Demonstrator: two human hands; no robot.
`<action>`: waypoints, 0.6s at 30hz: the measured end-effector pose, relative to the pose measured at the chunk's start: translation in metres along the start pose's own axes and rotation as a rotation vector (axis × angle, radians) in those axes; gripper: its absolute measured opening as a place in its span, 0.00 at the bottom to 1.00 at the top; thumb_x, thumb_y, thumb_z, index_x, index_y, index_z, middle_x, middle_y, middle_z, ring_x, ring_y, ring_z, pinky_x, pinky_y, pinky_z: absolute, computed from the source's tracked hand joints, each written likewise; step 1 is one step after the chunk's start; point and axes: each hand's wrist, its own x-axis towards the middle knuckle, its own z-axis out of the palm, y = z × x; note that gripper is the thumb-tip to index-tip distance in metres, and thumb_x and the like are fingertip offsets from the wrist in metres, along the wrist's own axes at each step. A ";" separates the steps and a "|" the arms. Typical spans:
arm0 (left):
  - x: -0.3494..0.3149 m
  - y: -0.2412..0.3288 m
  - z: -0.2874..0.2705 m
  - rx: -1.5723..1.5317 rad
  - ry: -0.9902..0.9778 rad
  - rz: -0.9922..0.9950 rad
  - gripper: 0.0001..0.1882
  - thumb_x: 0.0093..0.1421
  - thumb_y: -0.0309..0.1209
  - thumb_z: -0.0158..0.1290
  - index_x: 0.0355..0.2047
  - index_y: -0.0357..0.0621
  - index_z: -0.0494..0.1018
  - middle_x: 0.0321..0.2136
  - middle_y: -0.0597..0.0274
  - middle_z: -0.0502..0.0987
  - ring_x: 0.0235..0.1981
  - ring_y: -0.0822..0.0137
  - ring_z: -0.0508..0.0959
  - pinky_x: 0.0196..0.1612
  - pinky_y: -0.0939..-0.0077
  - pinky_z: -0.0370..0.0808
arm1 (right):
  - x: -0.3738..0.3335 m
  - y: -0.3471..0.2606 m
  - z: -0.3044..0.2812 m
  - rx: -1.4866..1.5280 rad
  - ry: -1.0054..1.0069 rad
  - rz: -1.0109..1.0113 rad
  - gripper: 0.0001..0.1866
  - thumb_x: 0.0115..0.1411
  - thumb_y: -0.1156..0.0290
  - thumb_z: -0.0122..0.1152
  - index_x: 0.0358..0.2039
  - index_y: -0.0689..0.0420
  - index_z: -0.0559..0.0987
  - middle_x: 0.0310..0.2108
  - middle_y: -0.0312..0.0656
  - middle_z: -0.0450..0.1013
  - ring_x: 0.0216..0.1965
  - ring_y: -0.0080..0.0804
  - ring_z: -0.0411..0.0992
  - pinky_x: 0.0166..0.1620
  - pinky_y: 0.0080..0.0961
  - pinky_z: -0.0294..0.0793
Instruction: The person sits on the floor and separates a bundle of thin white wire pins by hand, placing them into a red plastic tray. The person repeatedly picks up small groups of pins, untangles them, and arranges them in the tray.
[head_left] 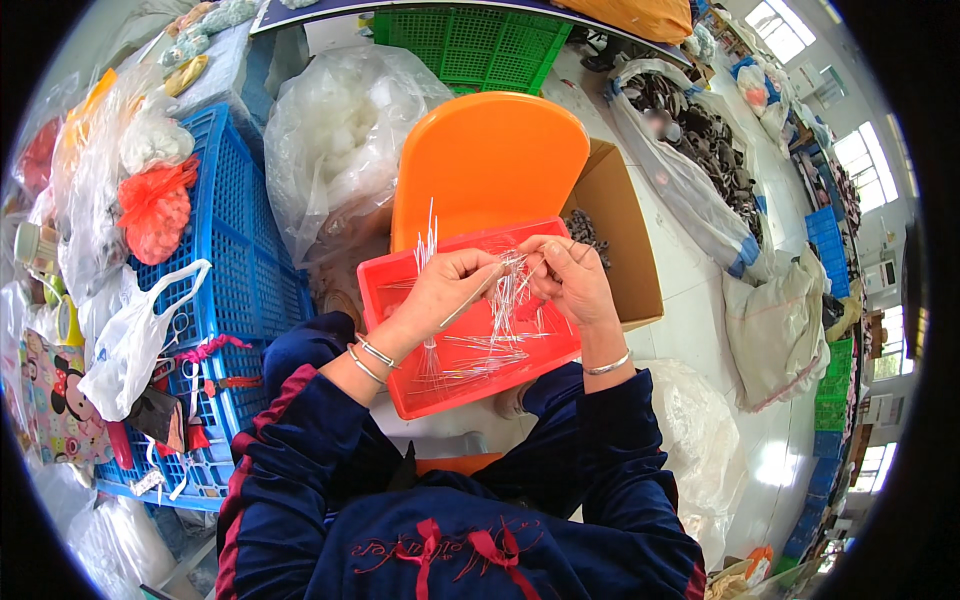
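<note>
Both hands are close together over a red plastic tray (pixel 385 300). Thumb and fingers of my left hand (pixel 450 285) are pinched on thin silvery wires. A bundle of wires (pixel 427 238) sticks up behind that hand; whether the hand grips this bundle too is hidden. My right hand (pixel 575 280) is closed, its fingertips pinching thin wires near the left fingertips. Between the hands a loose cluster of wires (pixel 508 300) hangs down into the tray. More loose wires (pixel 470 365) lie spread on the tray's bottom, below the left hand.
Beyond the tray stands an orange chair (pixel 490 150). A cardboard box (pixel 630 240) is right of it, with dark pieces inside. Blue plastic crates (pixel 235 230) with bags and scissors stand at the left. A clear bag of white stuffing (pixel 340 130) sits behind; an open sack (pixel 700 150) lies far right.
</note>
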 end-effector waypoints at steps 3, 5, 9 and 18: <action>-0.001 0.003 0.000 -0.012 -0.011 -0.037 0.10 0.64 0.36 0.52 0.36 0.43 0.77 0.19 0.74 0.70 0.18 0.85 0.64 0.19 0.90 0.58 | 0.002 0.002 0.001 -0.024 0.024 -0.038 0.15 0.67 0.66 0.50 0.37 0.66 0.77 0.20 0.31 0.65 0.17 0.14 0.56 0.22 0.13 0.55; -0.002 0.007 0.001 -0.005 -0.024 -0.059 0.10 0.64 0.36 0.52 0.35 0.44 0.77 0.19 0.74 0.70 0.18 0.85 0.64 0.19 0.90 0.58 | 0.002 0.003 0.001 -0.045 0.027 -0.064 0.14 0.67 0.66 0.50 0.35 0.66 0.77 0.20 0.32 0.65 0.18 0.14 0.57 0.22 0.13 0.55; -0.002 0.003 -0.002 0.001 -0.096 -0.050 0.10 0.65 0.36 0.51 0.33 0.43 0.76 0.20 0.74 0.71 0.18 0.85 0.64 0.19 0.90 0.59 | -0.001 -0.003 -0.001 -0.066 0.042 -0.126 0.14 0.67 0.67 0.50 0.32 0.65 0.76 0.19 0.32 0.65 0.18 0.16 0.57 0.21 0.14 0.55; 0.002 0.005 -0.016 -0.039 0.062 0.029 0.12 0.66 0.36 0.49 0.33 0.41 0.76 0.23 0.73 0.74 0.21 0.84 0.67 0.23 0.90 0.62 | -0.006 -0.031 -0.047 -0.518 0.274 -0.085 0.11 0.63 0.70 0.55 0.37 0.65 0.78 0.17 0.31 0.64 0.18 0.16 0.60 0.22 0.17 0.60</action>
